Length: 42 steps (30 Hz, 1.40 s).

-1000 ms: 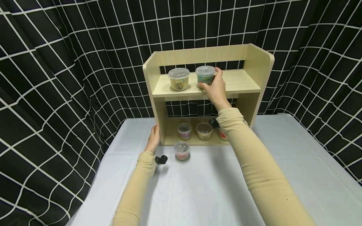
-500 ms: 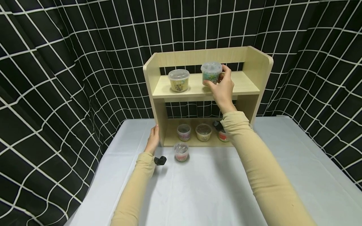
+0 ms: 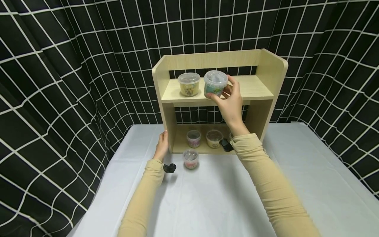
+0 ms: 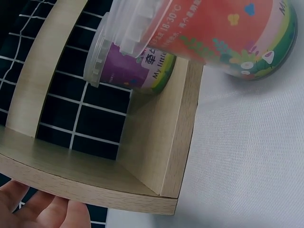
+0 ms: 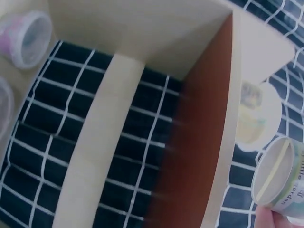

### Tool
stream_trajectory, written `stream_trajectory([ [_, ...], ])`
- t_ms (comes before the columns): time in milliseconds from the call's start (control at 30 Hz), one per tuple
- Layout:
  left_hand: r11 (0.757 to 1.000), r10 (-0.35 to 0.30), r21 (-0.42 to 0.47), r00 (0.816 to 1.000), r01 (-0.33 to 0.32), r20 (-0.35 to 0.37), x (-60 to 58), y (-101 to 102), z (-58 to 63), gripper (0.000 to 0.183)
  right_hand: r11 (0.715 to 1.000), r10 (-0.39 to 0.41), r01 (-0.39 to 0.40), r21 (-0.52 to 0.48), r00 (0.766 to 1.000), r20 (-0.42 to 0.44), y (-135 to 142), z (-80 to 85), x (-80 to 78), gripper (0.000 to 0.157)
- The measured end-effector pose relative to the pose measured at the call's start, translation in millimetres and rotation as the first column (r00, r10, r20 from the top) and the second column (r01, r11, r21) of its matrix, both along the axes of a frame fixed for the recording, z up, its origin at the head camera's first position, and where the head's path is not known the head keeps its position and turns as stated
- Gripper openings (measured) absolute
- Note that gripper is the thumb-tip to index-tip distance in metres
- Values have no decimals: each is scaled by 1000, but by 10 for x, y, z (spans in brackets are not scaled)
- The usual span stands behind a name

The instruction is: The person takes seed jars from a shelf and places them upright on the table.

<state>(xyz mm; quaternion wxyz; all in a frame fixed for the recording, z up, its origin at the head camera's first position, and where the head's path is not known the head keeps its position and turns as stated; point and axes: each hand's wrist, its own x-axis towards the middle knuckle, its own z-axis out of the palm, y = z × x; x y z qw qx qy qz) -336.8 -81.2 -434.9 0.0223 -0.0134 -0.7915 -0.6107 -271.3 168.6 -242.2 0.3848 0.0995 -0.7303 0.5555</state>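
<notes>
My right hand (image 3: 232,108) grips a green-labelled tub (image 3: 212,89) with a clear lid, thumb low on one side and fingers on the other. The tub is tilted and overlaps the upper board of the wooden shelf unit (image 3: 251,86) in the head view; in the right wrist view its base (image 5: 273,171) shows, clear of that board. Left of it stands a yellow tub (image 3: 189,88) on the upper board. My left hand (image 3: 161,146) rests its fingers against the unit's left side panel. In the left wrist view its fingertips (image 4: 52,209) lie at the outer face of that panel (image 4: 85,183).
On the lower board stand a purple tub (image 3: 193,141) and a cream tub (image 3: 213,141); a third is mostly hidden behind the right wrist camera (image 3: 226,145). A red-labelled tub (image 3: 190,160) stands on the white tablecloth (image 3: 201,204) before the unit. Black grid curtains (image 3: 124,65) surround the table.
My right hand lifted the green tub from the upper board, moving right, then brought it back left and nearer to me, tilting it. My left hand stayed at the side panel.
</notes>
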Motion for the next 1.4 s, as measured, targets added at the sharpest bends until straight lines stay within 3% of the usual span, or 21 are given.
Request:
stream_trajectory([
  [267,1000,8,8,1000,-7,-6,17,6,-10,73,997,62,-62,-43,998,-5,-81,-374,193,80],
  [467,1000,4,14,1000,-4,-12,-12,4,-27,75,997,72,-71,-13,987,140,-24,-759,237,79],
  [800,1000,-3,11,1000,3,-17,-34,1,-38,75,997,76,-77,-13,921,381,116,-1230,260,82],
  [1100,1000,-4,11,1000,4,-30,-56,-10,40,70,997,79,-81,-15,876,475,105,-1556,226,81],
  [1300,1000,0,11,1000,1,-21,-52,-16,-13,71,997,58,-73,6,832,552,61,-1821,280,82],
  [1400,1000,3,12,1000,-2,-23,-44,-18,-39,71,997,53,-74,15,820,569,27,-1920,316,81],
])
